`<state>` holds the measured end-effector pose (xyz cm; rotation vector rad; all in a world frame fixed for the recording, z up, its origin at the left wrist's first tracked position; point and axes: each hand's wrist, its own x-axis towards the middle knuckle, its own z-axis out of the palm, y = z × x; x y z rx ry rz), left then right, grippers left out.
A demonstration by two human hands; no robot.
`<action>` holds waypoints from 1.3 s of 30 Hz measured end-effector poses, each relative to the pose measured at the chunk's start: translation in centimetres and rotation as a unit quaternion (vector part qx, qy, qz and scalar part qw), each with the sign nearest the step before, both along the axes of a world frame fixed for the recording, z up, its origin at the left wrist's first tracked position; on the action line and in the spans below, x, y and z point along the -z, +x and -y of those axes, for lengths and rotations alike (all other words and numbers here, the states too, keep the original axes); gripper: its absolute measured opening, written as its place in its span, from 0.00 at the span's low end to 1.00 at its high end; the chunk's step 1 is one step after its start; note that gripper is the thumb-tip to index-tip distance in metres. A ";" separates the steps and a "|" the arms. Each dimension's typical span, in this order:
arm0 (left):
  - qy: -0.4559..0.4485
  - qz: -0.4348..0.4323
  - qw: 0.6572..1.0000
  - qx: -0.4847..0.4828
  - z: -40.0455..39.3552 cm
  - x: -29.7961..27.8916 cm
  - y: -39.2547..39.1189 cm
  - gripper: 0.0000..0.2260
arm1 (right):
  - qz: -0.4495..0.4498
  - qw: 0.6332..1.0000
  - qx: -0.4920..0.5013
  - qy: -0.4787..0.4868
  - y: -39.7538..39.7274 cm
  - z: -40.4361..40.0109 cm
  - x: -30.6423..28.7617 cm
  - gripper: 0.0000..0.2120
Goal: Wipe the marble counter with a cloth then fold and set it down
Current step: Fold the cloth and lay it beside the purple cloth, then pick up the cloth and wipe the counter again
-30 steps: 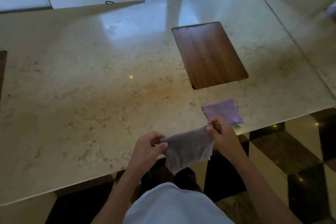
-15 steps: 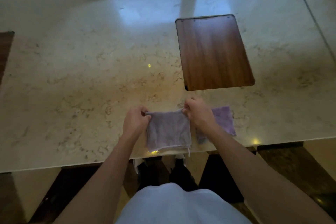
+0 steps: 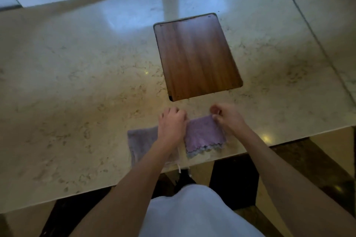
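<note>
Grey cloth (image 3: pixel 143 143) now lies flat on the marble tabletop (image 3: pixel 77 82), at approx 7 o'clock from the wood inlay panel (image 3: pixel 196 56), near edge overhanging a bit w/ a loose tag dangling. Half a sec ago both hands were pinching its top corners as it came down; a sec ago it hung in the air off the tabletop edge. So: grey one looks folded + set down, that part prob done.

Both hands have since shifted right to the purple cloth (image 3: pixel 204 134), which sits just beside the grey one at its 3 o'clock, scalloped hem toward the person. Left hand (image 3: pixel 171 123) rests across the gap btwn the two cloths, fingers curled at the purple cloth's far-left corner; whether it truly grips, can't tell. Right hand (image 3: pixel 226 115) is clenched, pinching the far-right corner.

Judgement: next is prob squaring up or folding the purple cloth.
</note>
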<state>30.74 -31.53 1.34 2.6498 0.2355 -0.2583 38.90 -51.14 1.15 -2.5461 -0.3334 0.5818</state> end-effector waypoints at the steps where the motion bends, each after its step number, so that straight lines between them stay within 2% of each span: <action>1: 0.014 -0.013 1.000 -0.006 0.0 0.1 0.5 0.07 | 0.007 1.000 -0.006 -0.007 -0.1 0.1 0.3 0.07; 6: 0.035 -0.086 0.995 -0.023 -1.1 0.0 1.5 0.06 | -0.009 1.000 0.004 -0.012 0.2 0.5 0.6 0.05; 10: 0.006 -0.072 0.997 -0.027 -1.5 -1.2 1.5 0.02 | -0.002 0.998 0.057 0.021 0.0 0.3 -0.9 0.06; 14: -0.164 0.008 0.986 -0.040 -4.3 -3.4 0.5 0.03 | 0.031 0.992 0.078 0.089 -0.4 -1.7 -4.3 0.03; 16: -0.202 0.058 0.978 -0.019 -6.6 -4.9 -0.6 0.06 | 0.061 0.986 0.071 0.140 -0.9 -3.5 -6.4 0.04; 19: -0.173 0.131 0.976 -0.014 -11.2 -6.8 -2.6 0.09 | 0.088 0.969 0.060 0.225 -2.5 -7.6 -8.9 0.05; 21: -0.153 0.180 0.971 -0.022 -14.7 -7.8 -4.5 0.06 | 0.098 0.963 0.047 0.248 -4.2 -11.1 -9.7 0.04; 23: -0.146 0.191 0.970 -0.040 -18.2 -8.7 -7.4 0.04 | 0.094 0.957 0.033 0.274 -6.4 -14.6 -10.0 0.04; 27: -0.186 0.154 0.966 -0.093 -24.5 -9.3 -13.9 0.06 | 0.031 0.946 0.014 0.324 -11.5 -20.9 -9.6 0.05; 30: -0.228 0.116 0.959 -0.121 -27.7 -9.1 -18.5 0.11 | -0.035 0.949 0.011 0.312 -15.6 -23.7 -8.9 0.08; 36: -0.275 0.000 0.951 -0.144 -29.1 -6.5 -23.0 0.05 | -0.084 0.977 0.000 0.197 -20.4 -23.9 -6.7 0.11; 39: -0.280 -0.078 0.946 -0.142 -28.8 -4.8 -21.8 0.05 | -0.084 0.992 -0.006 0.090 -19.6 -24.4 -5.2 0.08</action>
